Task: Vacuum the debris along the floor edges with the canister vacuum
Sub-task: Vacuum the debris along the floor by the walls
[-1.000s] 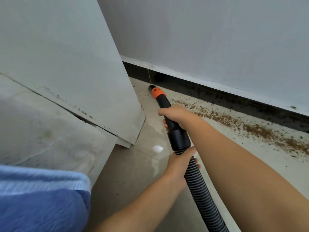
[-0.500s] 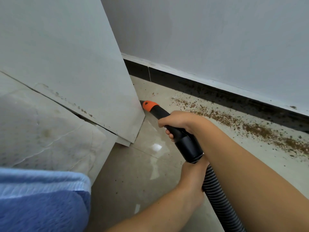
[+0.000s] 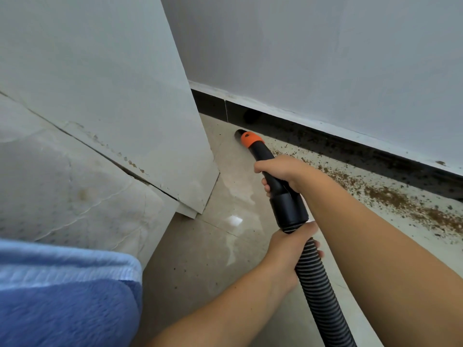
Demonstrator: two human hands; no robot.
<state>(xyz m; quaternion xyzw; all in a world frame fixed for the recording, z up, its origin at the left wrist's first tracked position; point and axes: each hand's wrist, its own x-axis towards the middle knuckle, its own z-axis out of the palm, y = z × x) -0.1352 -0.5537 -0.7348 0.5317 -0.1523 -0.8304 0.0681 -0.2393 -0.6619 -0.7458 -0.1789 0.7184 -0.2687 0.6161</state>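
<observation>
A black vacuum nozzle with an orange collar (image 3: 251, 139) points at the floor close to the dark skirting (image 3: 350, 149), near the corner. My right hand (image 3: 280, 171) grips the black nozzle tube just behind the collar. My left hand (image 3: 288, 249) grips the ribbed black hose (image 3: 318, 294) right below the wide black cuff (image 3: 289, 209). Brown debris (image 3: 400, 201) lies in a band on the beige tiles along the skirting, stretching right from my right hand. The canister itself is out of view.
A pale board (image 3: 125, 96) leans at the left, its lower corner on the floor beside the nozzle. A stained mattress (image 3: 62, 191) and a blue cloth (image 3: 62, 296) fill the lower left. A grey wall (image 3: 325, 58) rises above the skirting.
The nozzle tip has swung from beside the leaning board's corner back toward the skirting. Both hands keep their grip and have moved with it.
</observation>
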